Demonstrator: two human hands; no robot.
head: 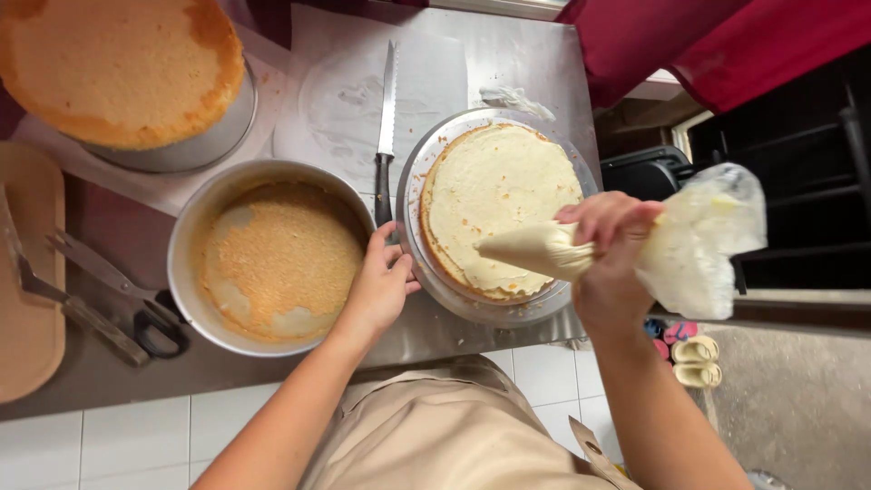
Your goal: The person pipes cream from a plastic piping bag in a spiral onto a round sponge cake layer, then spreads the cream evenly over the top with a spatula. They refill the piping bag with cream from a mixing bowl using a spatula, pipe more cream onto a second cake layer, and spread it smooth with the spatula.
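The right hand (610,249) squeezes the piping bag (635,245) over the cake (494,195) (cream on top); the left hand (381,286), fingers spread, touches the plate (413,181).

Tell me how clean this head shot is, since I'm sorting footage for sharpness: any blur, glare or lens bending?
Head view: the piping bag in the right hand is slightly soft at its tip; the cake layer, left hand and serrated knife look sharp. Soft glare lies on the steel counter. Light is even, shadows faint. Wide-angle bending shows toward the edges.
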